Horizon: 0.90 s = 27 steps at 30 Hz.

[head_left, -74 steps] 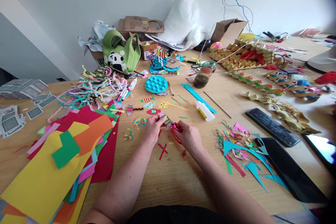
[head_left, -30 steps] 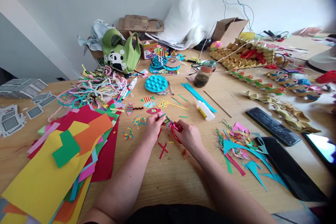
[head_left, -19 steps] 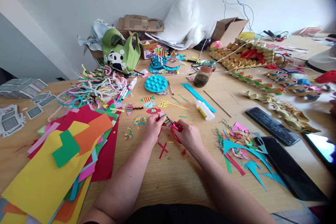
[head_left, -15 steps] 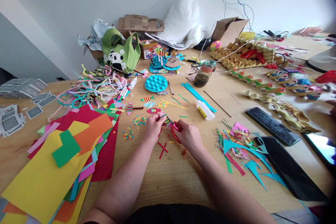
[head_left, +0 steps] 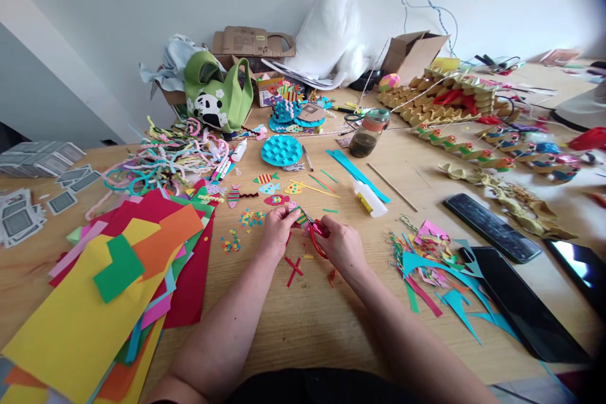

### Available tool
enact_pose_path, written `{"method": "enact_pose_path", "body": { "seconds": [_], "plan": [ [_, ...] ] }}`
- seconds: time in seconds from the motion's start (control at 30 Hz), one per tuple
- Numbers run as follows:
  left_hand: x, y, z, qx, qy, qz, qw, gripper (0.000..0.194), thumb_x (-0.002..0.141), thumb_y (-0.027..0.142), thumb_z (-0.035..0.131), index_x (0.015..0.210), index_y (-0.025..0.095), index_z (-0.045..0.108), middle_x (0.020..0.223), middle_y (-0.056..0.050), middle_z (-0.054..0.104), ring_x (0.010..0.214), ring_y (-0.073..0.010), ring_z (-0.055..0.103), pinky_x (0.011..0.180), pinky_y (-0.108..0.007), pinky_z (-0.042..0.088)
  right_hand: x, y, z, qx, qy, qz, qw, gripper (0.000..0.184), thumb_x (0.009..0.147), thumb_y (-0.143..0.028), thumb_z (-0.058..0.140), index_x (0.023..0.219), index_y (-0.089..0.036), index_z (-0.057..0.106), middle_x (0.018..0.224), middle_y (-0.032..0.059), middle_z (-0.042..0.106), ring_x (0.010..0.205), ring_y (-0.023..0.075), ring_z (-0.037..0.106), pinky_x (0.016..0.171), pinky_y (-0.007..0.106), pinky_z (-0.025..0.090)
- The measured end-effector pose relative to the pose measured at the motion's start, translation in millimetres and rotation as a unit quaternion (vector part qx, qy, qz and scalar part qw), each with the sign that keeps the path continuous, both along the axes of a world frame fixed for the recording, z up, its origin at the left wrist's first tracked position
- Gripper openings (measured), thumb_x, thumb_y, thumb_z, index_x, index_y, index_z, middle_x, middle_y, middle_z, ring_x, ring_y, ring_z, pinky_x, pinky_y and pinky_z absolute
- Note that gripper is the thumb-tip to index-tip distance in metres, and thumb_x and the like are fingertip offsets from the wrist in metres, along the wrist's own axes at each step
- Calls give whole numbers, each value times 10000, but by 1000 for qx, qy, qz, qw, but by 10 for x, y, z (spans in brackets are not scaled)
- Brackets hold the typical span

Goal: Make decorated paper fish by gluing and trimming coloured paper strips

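My left hand (head_left: 278, 231) pinches a small green-and-yellow striped paper piece (head_left: 302, 217). In my right hand (head_left: 343, 241) is a pair of red-handled scissors (head_left: 318, 241), their blades at the striped piece. Just beyond my hands lie paper fish, among them a red one (head_left: 276, 200), a yellow spotted one (head_left: 293, 187) and a striped one (head_left: 266, 178). Tiny paper dots (head_left: 250, 218) are scattered left of my left hand. Crossed red paper strips (head_left: 294, 271) rest on the table below my hands.
Coloured paper sheets (head_left: 61, 309) are stacked at left, with pipe cleaners (head_left: 161, 154) behind. A blue scalloped disc (head_left: 281, 150), a glue bottle (head_left: 370, 198) and a glass jar (head_left: 370, 132) stand ahead. Paper scraps (head_left: 428, 265) and phones (head_left: 491, 227) lie at right.
Both hands keep nearly the same place, the scissors still at the striped piece. At the far right edge, a person's blurred hand has moved out of view.
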<state>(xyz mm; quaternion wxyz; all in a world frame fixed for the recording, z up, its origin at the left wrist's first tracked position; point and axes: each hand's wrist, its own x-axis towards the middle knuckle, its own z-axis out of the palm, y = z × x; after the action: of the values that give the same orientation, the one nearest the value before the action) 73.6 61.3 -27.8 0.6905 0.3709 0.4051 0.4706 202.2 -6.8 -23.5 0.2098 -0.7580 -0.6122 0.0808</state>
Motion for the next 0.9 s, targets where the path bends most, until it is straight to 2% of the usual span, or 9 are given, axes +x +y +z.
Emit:
{"method": "enact_pose_path", "body": {
  "seconds": [0.23, 0.47, 0.63, 0.9],
  "plan": [
    [0, -8, 18, -20, -12, -1, 1000, 260, 540, 334, 795, 677, 150, 671, 656, 1, 631, 565, -121, 554, 594, -287, 502, 8, 2, -4, -7, -10, -2, 1000, 327, 836, -508, 504, 706, -221, 590, 590, 11, 629, 510, 138, 528, 493, 240, 206],
    [7, 21, 0, -12, -6, 46, 999, 239, 517, 303, 799, 683, 173, 687, 675, 14, 625, 592, -104, 528, 591, -247, 463, 1, 5, -20, -2, -7, -1, 1000, 372, 840, -558, 486, 714, -226, 597, 597, 17, 643, 509, 145, 538, 498, 240, 213],
    [10, 20, -23, -23, -24, 37, 999, 248, 518, 298, 794, 705, 169, 694, 674, 15, 622, 600, -111, 530, 589, -256, 459, -14, -4, -3, 4, 1, 0, 1000, 403, 829, -596, 483, 714, -226, 593, 604, 20, 649, 521, 149, 555, 501, 240, 219],
    [31, 9, -19, -41, -39, 41, 998, 243, 509, 291, 801, 676, 161, 680, 647, 20, 618, 575, -116, 534, 590, -287, 478, -15, -8, 4, 2, -4, 0, 1000, 375, 839, -567, 492, 722, -223, 585, 617, 21, 659, 536, 150, 571, 507, 242, 228]
  ]
}}
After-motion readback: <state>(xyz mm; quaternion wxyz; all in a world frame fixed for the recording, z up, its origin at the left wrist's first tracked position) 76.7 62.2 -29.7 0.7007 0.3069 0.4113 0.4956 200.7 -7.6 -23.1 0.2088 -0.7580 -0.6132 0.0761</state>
